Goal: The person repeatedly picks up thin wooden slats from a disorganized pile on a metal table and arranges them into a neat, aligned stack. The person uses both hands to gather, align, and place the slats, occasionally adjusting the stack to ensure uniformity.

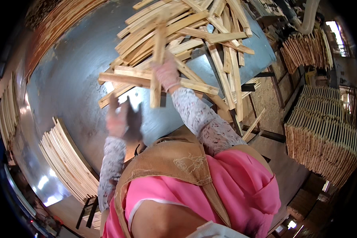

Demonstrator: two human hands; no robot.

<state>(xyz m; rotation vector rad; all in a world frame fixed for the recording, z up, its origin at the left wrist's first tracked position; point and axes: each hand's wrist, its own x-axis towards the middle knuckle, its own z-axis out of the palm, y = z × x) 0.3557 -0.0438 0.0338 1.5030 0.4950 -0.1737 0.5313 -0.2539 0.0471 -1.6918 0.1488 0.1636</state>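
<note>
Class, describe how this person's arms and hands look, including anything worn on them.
Pale sleeves with a lacy, dark-flecked pattern end just short of the left hand and right hand, which look bare; the left one is blurred.

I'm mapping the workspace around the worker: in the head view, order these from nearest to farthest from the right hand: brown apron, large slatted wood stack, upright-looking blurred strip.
1. Blurred strip: in the right hand.
2. Brown apron: below the hand, on the person's front.
3. Slatted wood stack: far right, beyond the table.
</note>
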